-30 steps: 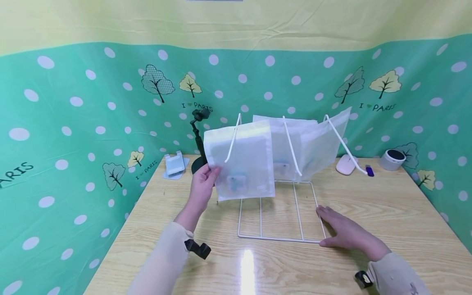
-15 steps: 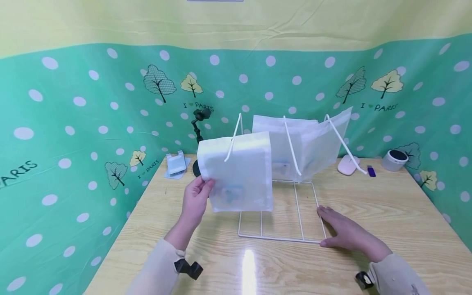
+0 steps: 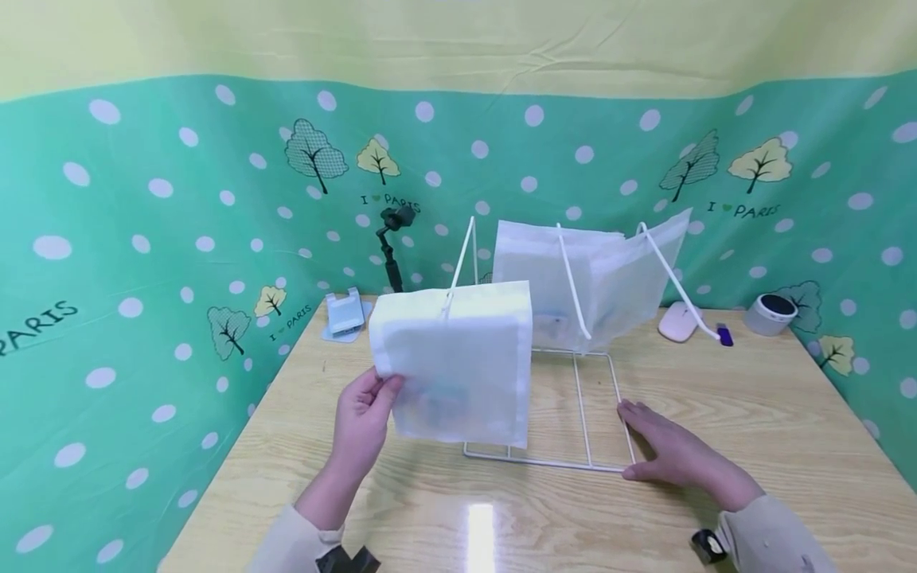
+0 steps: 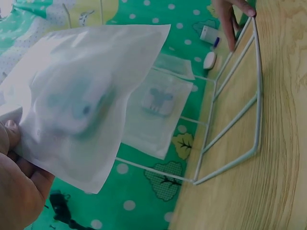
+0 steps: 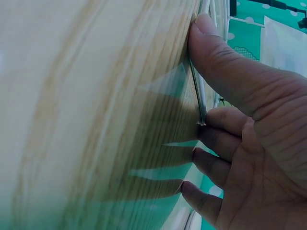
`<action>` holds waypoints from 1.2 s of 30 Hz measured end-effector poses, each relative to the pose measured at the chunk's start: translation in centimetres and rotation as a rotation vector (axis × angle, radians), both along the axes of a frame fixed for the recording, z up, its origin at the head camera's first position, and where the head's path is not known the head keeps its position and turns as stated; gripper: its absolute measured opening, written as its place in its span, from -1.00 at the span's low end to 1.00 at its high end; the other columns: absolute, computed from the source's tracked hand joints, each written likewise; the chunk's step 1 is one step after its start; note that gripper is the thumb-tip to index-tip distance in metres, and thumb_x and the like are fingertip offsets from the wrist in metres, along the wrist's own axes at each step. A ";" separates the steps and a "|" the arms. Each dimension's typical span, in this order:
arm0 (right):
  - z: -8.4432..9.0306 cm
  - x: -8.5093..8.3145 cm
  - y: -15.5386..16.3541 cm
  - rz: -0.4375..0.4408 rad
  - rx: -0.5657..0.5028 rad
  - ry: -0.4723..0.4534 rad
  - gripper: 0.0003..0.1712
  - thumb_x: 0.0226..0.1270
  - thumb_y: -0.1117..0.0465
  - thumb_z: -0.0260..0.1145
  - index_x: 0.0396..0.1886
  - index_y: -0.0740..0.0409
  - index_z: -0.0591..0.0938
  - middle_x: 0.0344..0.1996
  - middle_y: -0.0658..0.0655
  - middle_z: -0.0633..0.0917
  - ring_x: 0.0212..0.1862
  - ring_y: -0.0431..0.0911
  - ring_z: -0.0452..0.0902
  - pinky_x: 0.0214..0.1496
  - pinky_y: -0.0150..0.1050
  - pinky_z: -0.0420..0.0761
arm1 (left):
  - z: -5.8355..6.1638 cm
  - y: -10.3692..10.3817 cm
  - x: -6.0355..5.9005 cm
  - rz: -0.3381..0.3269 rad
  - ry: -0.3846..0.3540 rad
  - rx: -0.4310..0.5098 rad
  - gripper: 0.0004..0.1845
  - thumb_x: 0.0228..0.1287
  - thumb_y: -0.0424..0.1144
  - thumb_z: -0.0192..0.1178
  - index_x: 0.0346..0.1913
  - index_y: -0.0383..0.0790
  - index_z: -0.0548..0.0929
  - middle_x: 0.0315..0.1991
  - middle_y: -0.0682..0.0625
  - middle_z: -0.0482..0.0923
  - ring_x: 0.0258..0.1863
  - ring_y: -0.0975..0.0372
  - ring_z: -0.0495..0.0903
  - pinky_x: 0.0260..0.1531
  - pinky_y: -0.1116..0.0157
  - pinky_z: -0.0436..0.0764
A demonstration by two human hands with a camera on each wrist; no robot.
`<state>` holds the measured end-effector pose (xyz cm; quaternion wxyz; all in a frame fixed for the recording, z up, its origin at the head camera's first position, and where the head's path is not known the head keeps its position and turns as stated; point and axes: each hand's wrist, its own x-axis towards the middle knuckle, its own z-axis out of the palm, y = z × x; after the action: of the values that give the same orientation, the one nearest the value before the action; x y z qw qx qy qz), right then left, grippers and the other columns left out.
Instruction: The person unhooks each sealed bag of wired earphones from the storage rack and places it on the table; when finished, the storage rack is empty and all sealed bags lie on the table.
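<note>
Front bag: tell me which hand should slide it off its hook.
Left. The left hand already pinches the front bag near the hook, while the right hand presses the rack base steady.

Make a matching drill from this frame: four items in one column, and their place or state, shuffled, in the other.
Items:
1. front pouch
2. wire rack
3. mouse
4. phone stand

Place or state:
A. pressed down at its near right corner by the right hand
B. pinched at its edge by the left hand
C. far left corner of the table
D. far right, beside a blue stick

Pairs: 1-B, 2-A, 3-D, 4-C
</note>
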<state>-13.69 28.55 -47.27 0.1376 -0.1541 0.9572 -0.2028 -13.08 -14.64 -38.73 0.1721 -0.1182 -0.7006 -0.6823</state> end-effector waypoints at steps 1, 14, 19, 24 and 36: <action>0.0 0.0 0.0 0.002 0.000 0.000 0.22 -0.08 -0.26 0.50 0.44 0.36 0.24 0.42 0.44 0.19 0.40 0.42 0.03 0.34 0.34 0.13 | 0.1 -0.1 0.3 -0.001 0.014 -0.001 -0.84 0.36 -0.50 0.10 -0.09 -0.52 0.63 -0.16 0.16 0.72 -0.13 0.32 0.69 -0.11 0.35 0.65; -0.2 -0.1 0.2 -0.008 -0.012 -0.009 0.23 -0.07 -0.28 0.49 0.45 0.33 0.23 0.44 0.42 0.17 0.42 0.40 0.02 0.36 0.33 0.11 | 0.9 -2.5 3.2 -0.032 0.222 0.137 -0.68 0.35 -0.63 0.00 -0.11 -0.29 0.71 -0.16 0.06 0.74 -0.15 0.31 0.68 -0.19 0.43 0.63; -0.3 -0.1 0.2 -0.005 -0.007 0.001 0.23 -0.07 -0.29 0.49 0.45 0.34 0.23 0.43 0.43 0.18 0.41 0.41 0.02 0.34 0.34 0.12 | 0.4 -4.4 3.2 0.062 0.168 0.237 -0.78 0.38 -0.57 0.02 -0.12 -0.40 0.68 -0.18 0.01 0.74 -0.17 0.28 0.68 -0.26 0.42 0.65; -0.1 -0.1 0.2 0.016 -0.004 0.022 0.22 -0.05 -0.28 0.48 0.44 0.36 0.23 0.43 0.44 0.18 0.40 0.42 0.03 0.34 0.34 0.13 | -0.7 -7.0 2.7 0.178 -0.006 0.210 -0.82 0.42 -0.47 0.05 -0.08 -0.37 0.65 -0.16 0.05 0.73 -0.13 0.28 0.67 -0.23 0.41 0.65; -0.1 -0.1 0.1 0.015 0.001 0.010 0.21 -0.05 -0.28 0.47 0.44 0.36 0.23 0.43 0.44 0.17 0.41 0.41 0.04 0.34 0.34 0.12 | -5.3 -9.6 -1.1 0.150 -0.470 -0.215 -0.62 0.50 -0.20 0.03 0.13 -0.47 0.53 -0.12 -0.07 0.68 -0.24 0.33 0.58 -0.27 0.40 0.60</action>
<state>-13.74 28.66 -47.38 0.1343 -0.1622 0.9569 -0.2002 -14.18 -24.22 -44.00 0.0413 0.0784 -0.7966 -0.5980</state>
